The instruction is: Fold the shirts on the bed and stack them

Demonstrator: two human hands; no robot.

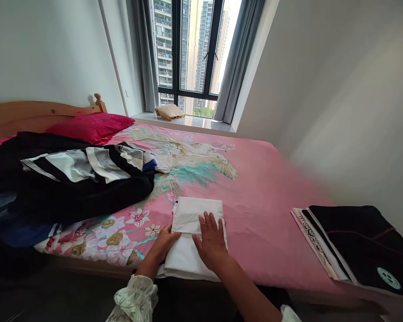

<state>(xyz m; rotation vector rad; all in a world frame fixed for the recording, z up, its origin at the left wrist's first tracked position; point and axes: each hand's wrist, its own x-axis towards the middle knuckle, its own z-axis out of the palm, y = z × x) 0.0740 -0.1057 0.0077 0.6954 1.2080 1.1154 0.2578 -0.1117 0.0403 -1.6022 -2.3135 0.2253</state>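
Observation:
A folded white shirt [191, 259] lies at the near edge of the bed, with a small button showing near its left side. My left hand [164, 245] grips the shirt's left edge, thumb on top and the other fingers partly hidden at its side. Flat on the upper right part of the cloth rests my right hand [211, 241], its fingers stretched out and slightly apart. The shirt is folded into a narrow rectangle, with an upper flap ending in a crease between the two hands.
A loose heap of dark and striped clothes [100, 165] covers the bed's left side, before a red pillow [94, 125]. Folded clothes [359, 237] are stacked at the right edge. The bed [255, 192] has a pink floral sheet. A brown paper bag [170, 112] sits on the windowsill.

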